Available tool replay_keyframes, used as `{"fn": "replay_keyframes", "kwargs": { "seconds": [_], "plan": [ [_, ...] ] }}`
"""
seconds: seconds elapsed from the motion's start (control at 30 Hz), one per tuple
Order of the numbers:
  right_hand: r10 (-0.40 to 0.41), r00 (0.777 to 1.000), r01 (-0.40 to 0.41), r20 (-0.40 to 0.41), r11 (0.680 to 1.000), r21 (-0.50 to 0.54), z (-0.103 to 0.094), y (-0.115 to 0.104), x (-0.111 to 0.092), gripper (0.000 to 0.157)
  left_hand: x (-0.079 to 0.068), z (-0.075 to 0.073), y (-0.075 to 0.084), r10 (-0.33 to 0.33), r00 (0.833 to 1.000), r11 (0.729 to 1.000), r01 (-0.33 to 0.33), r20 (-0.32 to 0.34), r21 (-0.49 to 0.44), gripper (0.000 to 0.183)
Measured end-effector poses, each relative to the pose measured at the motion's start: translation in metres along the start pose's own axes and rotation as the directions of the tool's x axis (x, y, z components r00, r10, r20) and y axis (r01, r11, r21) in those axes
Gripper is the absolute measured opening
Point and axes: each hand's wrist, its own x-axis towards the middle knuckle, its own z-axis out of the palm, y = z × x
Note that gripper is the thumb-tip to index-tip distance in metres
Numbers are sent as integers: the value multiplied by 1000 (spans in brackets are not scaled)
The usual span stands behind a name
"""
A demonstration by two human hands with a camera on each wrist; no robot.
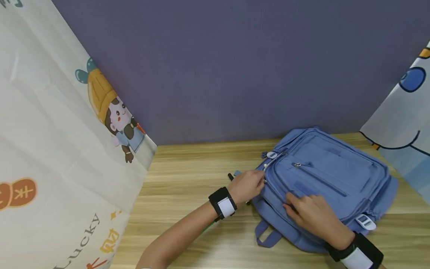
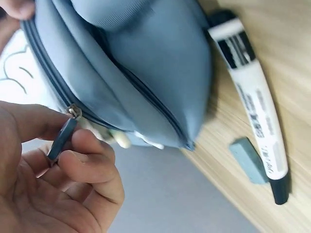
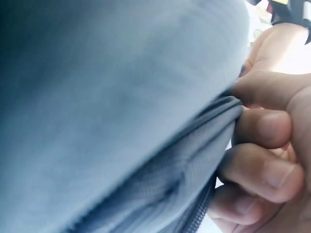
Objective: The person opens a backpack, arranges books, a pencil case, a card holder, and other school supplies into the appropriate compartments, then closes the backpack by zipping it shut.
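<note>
A blue backpack (image 1: pixel 339 160) lies on its back on the wooden table, front pocket upward. At its left edge my left hand (image 1: pixel 246 185) pinches a zipper pull (image 2: pixel 62 140) between thumb and fingers, the metal slider showing just above. Lower on the same side, my right hand (image 1: pixel 310 215) grips the bag's edge. The right wrist view shows its curled fingers (image 3: pixel 262 170) on the fabric beside a stretch of zipper teeth (image 3: pixel 199 213), with lining (image 3: pixel 170 179) visible there. A white marker (image 2: pixel 257 107) with black ends lies near the bag, next to a small grey-blue block (image 2: pixel 249 160).
A carry loop (image 1: pixel 268 235) sticks out at the bag's lower left, and a white buckle (image 1: pixel 366 222) sits at its lower right. A dark wall (image 1: pixel 235 74) rises behind the table (image 1: pixel 188 164). Printed sheets hang at left (image 1: pixel 50 112) and right (image 1: pixel 399 123).
</note>
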Motion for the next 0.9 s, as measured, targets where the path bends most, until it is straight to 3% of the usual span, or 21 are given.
{"fn": "replay_keyframes", "kwargs": {
  "seconds": [0.23, 0.43, 0.9],
  "plan": [
    [-7, 1000, 7, -13, 1000, -23, -1, -1, -1, 40, 18, 11, -21, -43, 999, 998, 44, -24, 43, 24],
    [1, 1000, -1, -10, 999, -33, -1, -2, -2, 40, 37, 16, -29, -78, 996, 995, 80, -37, 54, 17],
    [-68, 997, 69, -33, 998, 10, 1, -1, -4, 35, 59, 19, -35, -45, 998, 994, 50, -49, 93, 11]
  ]
}}
